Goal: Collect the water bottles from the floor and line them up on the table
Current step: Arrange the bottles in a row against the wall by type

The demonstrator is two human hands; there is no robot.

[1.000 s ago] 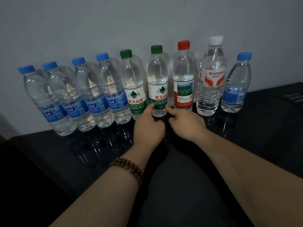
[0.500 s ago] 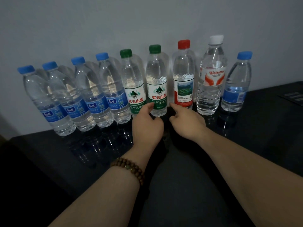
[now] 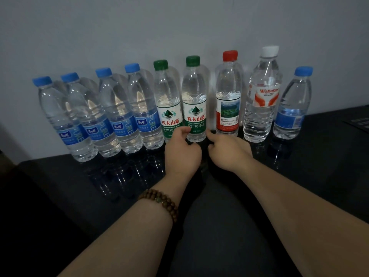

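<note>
Nine bottles are lined up along the back edge of the glossy black surface (image 3: pixel 329 166), against the grey wall (image 3: pixel 179 27), and none is seen lying down. At the left end stand four clear plastic bottles with blue caps and blue labels (image 3: pixel 119 116). Next comes a clear plastic bottle with a green cap and white-and-green label (image 3: pixel 167 110), then a second green-capped clear plastic bottle (image 3: pixel 194 110), a red-capped clear bottle with a red-edged picture label (image 3: pixel 227 110), a tall white-capped bottle with an orange-and-white label (image 3: pixel 261 108) and a short blue-capped bottle (image 3: pixel 290 118) nearest the right edge. Over the last second the second green-capped bottle has been nudged leftward: the gap to its green twin has been narrowed, and the gap to the red-capped bottle has been widened. It is kept upright between the two hands. The left hand (image 3: pixel 182 156), worn with a brown beaded bracelet (image 3: pixel 161 202), is laid against the bottle's lower left side with one tip on the label. Its other fingers are folded under the back of the hand, so it cannot be told whether anything is clasped. The right hand (image 3: pixel 229 154) is set at the lower right, its forefinger (image 3: pixel 209 133) stretched straight onto the base and the rest curled on nothing. From this it is judged that collecting is finished and only the spacing of the row is being evened. The red-capped bottle may need shifting next.
</note>
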